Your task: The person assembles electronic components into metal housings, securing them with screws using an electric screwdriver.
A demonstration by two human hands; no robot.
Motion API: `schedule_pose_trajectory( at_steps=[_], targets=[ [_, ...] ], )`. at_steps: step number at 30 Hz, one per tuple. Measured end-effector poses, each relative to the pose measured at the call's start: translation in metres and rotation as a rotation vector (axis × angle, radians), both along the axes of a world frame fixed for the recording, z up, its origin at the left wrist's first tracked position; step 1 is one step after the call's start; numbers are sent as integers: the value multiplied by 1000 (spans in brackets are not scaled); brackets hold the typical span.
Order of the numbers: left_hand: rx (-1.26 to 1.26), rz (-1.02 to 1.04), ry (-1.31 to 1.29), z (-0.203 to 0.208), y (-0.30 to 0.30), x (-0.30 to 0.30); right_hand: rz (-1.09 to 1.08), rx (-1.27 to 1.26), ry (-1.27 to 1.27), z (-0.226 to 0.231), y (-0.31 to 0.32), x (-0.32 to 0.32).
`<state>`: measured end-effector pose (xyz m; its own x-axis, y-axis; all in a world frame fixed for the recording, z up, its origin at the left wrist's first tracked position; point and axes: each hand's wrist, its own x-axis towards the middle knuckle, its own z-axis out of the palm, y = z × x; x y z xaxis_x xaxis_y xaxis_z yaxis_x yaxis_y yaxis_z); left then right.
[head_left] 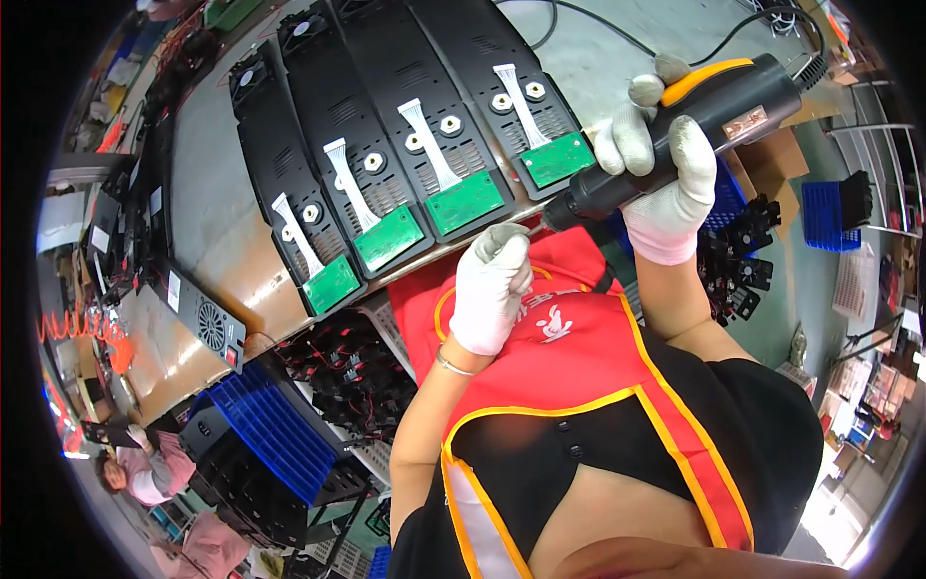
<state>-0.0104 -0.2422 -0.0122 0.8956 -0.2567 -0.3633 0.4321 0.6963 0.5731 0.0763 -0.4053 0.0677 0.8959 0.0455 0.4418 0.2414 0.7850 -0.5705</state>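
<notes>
My right hand (675, 183), in a white glove, is wrapped round a black electric screwdriver (719, 121) with an orange lever. Its nose points down and left, toward my left hand (490, 289). That hand is gloved too, its fingers curled together close to the screwdriver's tip; whatever they may hold is hidden. Beyond both hands, several black metal panels (371, 106) lie side by side on the bench. Each carries a green circuit board (468, 203) at its near end, a white ribbon cable (427, 145) and brass-coloured hex fittings (450, 124).
A dark panel with a round fan grille (214, 326) lies at the bench's left edge. Below the bench are a blue crate (275, 434) and a tray of black wired parts (352, 376). The screwdriver's cord (820, 48) runs off at top right. Another person (154, 468) is at lower left.
</notes>
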Motion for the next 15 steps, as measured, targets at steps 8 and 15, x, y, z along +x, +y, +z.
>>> schedule_pose_trajectory(
  at_steps=[8, 15],
  targets=[
    [48, -7, 157, -3, 18, -9, -158, -21, -13, 10, -8, 8],
    [193, 179, 241, 8, 17, -5, -181, 16, -42, 8, -25, 17]
  ],
)
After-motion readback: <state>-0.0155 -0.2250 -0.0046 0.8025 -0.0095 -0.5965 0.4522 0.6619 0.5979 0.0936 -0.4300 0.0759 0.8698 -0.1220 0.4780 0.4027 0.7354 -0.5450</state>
